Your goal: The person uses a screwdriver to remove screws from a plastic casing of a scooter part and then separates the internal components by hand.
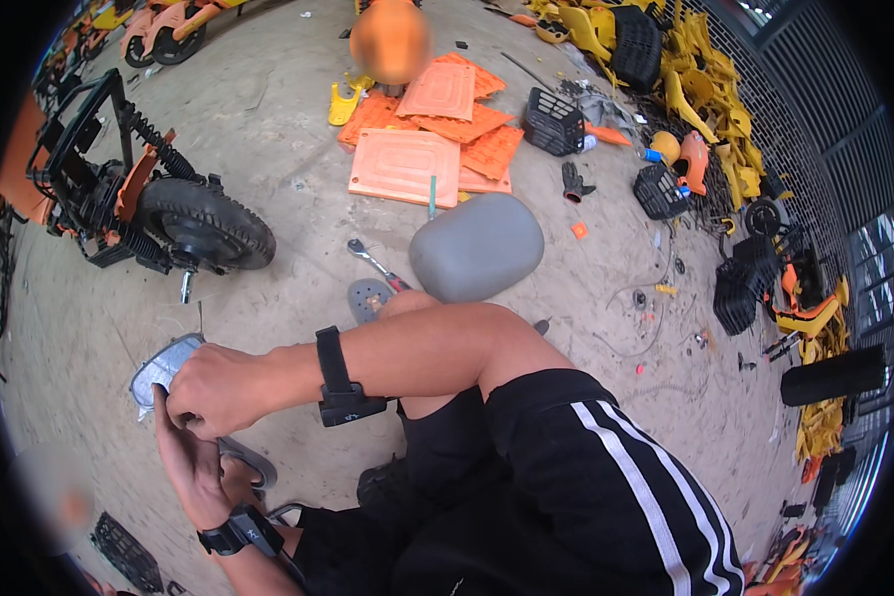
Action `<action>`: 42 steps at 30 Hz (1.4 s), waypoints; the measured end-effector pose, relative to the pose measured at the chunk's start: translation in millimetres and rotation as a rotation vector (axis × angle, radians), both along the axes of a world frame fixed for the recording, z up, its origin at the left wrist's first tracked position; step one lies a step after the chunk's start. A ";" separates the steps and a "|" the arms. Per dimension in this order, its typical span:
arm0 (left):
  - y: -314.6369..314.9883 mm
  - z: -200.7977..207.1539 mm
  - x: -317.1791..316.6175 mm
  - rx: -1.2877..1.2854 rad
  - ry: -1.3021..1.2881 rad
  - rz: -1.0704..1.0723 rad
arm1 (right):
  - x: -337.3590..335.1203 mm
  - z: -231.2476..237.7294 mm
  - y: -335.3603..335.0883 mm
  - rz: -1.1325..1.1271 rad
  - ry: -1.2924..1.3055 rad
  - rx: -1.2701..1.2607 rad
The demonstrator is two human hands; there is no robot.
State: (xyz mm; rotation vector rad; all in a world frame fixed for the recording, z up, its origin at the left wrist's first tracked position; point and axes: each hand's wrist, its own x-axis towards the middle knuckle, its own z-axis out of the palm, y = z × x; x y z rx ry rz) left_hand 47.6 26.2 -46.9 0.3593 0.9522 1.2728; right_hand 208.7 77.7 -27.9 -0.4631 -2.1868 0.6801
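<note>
My right hand reaches across my body, its fingers curled down against my left palm. Whatever those fingers pinch, if anything, is hidden. Below it my left hand is open, with the visible fingers stretched upward and touching the right hand. Just beyond both hands is a rounded silver-grey piece with a dark rim, partly covered by the right hand; its kind is unclear. A ratchet wrench lies on the floor next to my grey clog.
A partly stripped motorbike with its wheel stands at the left. Ahead are a smooth grey rounded seat-like piece and stacked orange panels. Black crates and heaped yellow body parts line the right wall.
</note>
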 end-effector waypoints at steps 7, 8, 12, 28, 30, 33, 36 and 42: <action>0.6 2.0 3.9 0.013 -0.059 -0.058 | -0.4 -1.1 -5.6 0.050 -0.072 0.025; -1.3 7.7 10.5 -0.022 -0.044 -0.022 | -1.6 -1.3 -6.5 0.053 -0.068 0.030; -2.4 9.1 11.1 -0.048 -0.038 0.015 | -4.9 -1.1 -8.3 0.063 -0.078 0.057; -1.5 -42.9 43.2 0.188 0.906 -0.348 | -51.6 -16.3 7.5 -0.044 -0.169 0.294; 23.6 -61.8 109.3 0.236 0.958 -0.554 | -53.3 -22.4 13.0 -0.043 -0.328 0.310; 45.7 -87.7 208.6 0.391 1.045 -0.817 | -47.5 -28.3 22.1 0.009 -0.464 0.269; 66.6 -119.9 270.3 0.510 1.126 -0.979 | -37.6 -30.3 35.3 0.023 -0.506 0.202; 53.3 -162.4 346.9 0.673 1.298 -1.255 | 9.1 -36.2 47.8 -0.115 -0.481 0.099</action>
